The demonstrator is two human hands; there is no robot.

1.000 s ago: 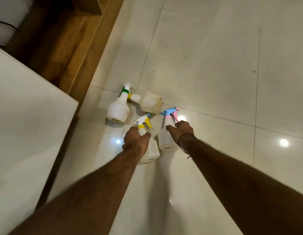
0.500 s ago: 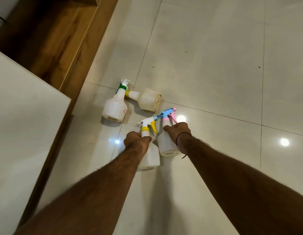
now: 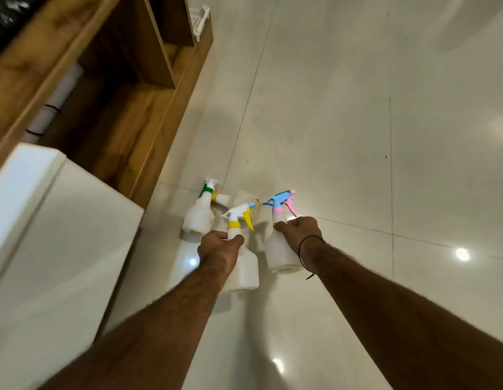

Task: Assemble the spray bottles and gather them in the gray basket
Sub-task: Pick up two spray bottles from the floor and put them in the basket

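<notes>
**Two bottles in hand, basket not identified**

Left hand [image 3: 219, 250] grips the neck of the yellow-trigger bottle [image 3: 243, 266], fingers curled round it just below the yellow collar. Right hand [image 3: 299, 230] grips the neck of the blue-and-pink-trigger bottle [image 3: 281, 251] the same way, fingers wrapped close under the pink collar. Both bottles have heads fitted and hang roughly upright, near each other but apart; they look raised off the floor [image 3: 357, 122], though that cannot be told for certain.

Two more bottles remain on the floor just beyond the left hand: a green-collar bottle [image 3: 198, 216], and beside it a toppled bottle [image 3: 225, 199] lying on its side, partly hidden behind the yellow trigger head. Its sprayer end touches or nearly touches the green-collar one.

No gray basket made out. A white slotted container [image 3: 199, 18] sits at the far end of the wooden shelf unit [image 3: 137, 114]; colour and distance leave it unclear whether that is the target.

Risks, as judged from here:
- A neck-only grip lets the bodies swing; they could knock together or clip the shelf edge on the way.
- If a head is only loosely threaded, the bottle's weight could unscrew it and drop the body.
- Both hands full, so the two floor bottles need a second trip; the toppled one may roll if nudged.
- A glossy tile floor would give a dropped bottle room to slide.
</notes>
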